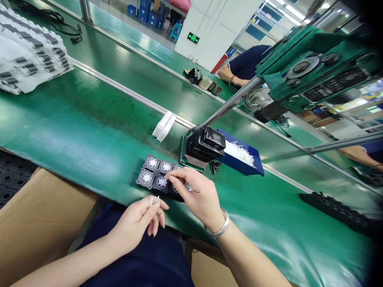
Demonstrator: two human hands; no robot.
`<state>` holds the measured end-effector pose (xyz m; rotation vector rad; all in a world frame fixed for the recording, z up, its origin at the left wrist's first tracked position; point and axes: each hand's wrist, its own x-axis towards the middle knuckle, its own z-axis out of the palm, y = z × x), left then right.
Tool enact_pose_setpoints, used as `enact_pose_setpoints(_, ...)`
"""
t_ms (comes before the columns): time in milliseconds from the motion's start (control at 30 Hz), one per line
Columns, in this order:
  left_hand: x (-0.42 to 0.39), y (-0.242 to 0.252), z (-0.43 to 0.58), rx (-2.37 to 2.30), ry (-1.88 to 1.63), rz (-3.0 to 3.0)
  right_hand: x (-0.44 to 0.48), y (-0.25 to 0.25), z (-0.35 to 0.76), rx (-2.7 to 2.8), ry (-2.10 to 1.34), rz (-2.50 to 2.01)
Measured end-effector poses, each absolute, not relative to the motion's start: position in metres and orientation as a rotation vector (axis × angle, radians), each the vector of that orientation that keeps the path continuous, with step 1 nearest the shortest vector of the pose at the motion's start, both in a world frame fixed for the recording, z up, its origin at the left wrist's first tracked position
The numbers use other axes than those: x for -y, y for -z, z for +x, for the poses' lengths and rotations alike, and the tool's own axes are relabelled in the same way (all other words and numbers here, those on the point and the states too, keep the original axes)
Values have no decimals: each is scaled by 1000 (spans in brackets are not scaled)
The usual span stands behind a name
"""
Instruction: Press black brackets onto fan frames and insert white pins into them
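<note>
Several square black parts with white swirl-shaped centres (146, 177) lie together in two rows on the green bench. Over them is my right hand (199, 193), thumb and forefinger pinched at the white centre of one part; whatever is in the pinch is too small to make out. My left hand (140, 219) is in front of the parts, near the bench edge. Between its thumb and fingers it holds small white sticks (154, 200), and its other fingers curl loosely. Some parts are hidden behind my right hand.
A press with a black block (206, 143) stands behind the parts. Beside it is a blue tray (251, 172) of white sticks. White strips (164, 126) lie farther back, stacked white-and-black pieces (32, 52) at left, black parts (338, 211) at right. A co-worker's arm (231, 75) shows across the bench.
</note>
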<state>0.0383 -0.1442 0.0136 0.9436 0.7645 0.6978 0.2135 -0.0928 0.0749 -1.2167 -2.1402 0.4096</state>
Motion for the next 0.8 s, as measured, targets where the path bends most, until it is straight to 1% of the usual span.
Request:
enact_pose_setpoints(167, 144, -11, 38, -762, -699, 952, 89, -77, 215, 2258, -362, -1153)
enact_pose_setpoints(333, 143, -13, 35, -753, -707, 959, 90, -102, 219, 2123, -1, -1223)
enact_pose_setpoints(400, 143, -16, 34, -747, -711, 977, 94, -106, 218, 2137, -50, -1230)
enact_pose_setpoints(533, 143, -19, 31, -746, -722, 1022, 97, -95, 211, 2267, -343, -1208)
enact_pose_setpoints(667, 142, -18, 31, -737, -722, 1026, 91, -81, 209, 2224, -384, -1211)
enact_pose_setpoints(800, 141, -15, 31, -739, -722, 1020, 84, -79, 209, 2236, -425, -1157)
